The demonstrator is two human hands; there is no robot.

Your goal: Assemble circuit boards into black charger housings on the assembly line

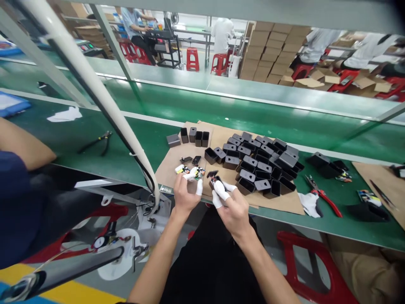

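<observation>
My left hand (187, 195), with white finger covers, has its thumb and index finger at the near edge of a small circuit board (199, 172) and appears to pinch it. Beside that board lies another circuit board (181, 169) with a yellow part. My right hand (233, 207), also with white finger covers, grips a small black housing (212, 182); a dark piece shows at its top, and the fingers hide much of it. Two small black parts (196, 160) lie just beyond the boards on the cardboard sheet (167, 166).
Many black housings (262, 164) crowd the cardboard to the right, with several more (193, 134) behind. Red-handled pliers (324, 198) and a white cloth (308, 204) lie farther right. A slanted white post (104, 97) rises at left, near a co-worker's arm (23, 145).
</observation>
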